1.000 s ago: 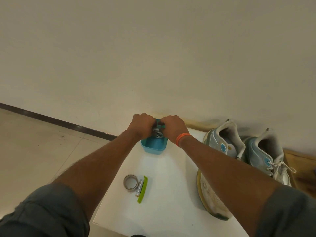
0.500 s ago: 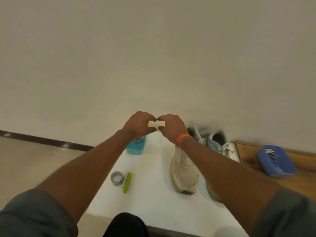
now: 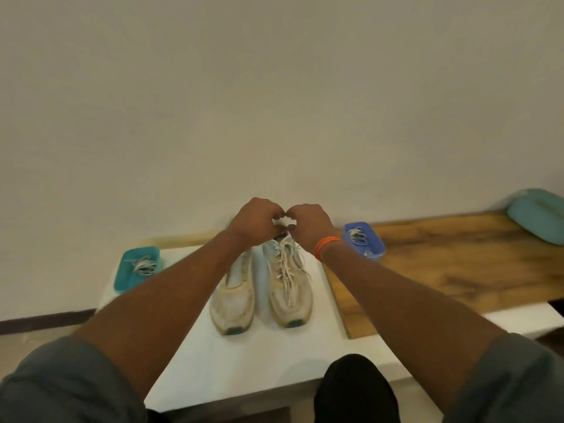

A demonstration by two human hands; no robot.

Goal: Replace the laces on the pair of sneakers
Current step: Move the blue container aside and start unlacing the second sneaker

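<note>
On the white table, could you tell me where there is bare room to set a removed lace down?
The white table is bare in front of the sneakers' toes, toward the near edge. The wooden board is bare right of the blue tray. It is crowded at the far edge, where both hands work.

Two worn white sneakers stand side by side on the white table (image 3: 274, 355), toes toward the person. The left sneaker (image 3: 233, 297) has no lace in its eyelets; its toe cap is yellowed, with a teal patch at the tip. The right sneaker (image 3: 290, 288), just beside it, carries a loose white lace (image 3: 285, 264) running down its tongue, and has the same teal toe patch.
</note>
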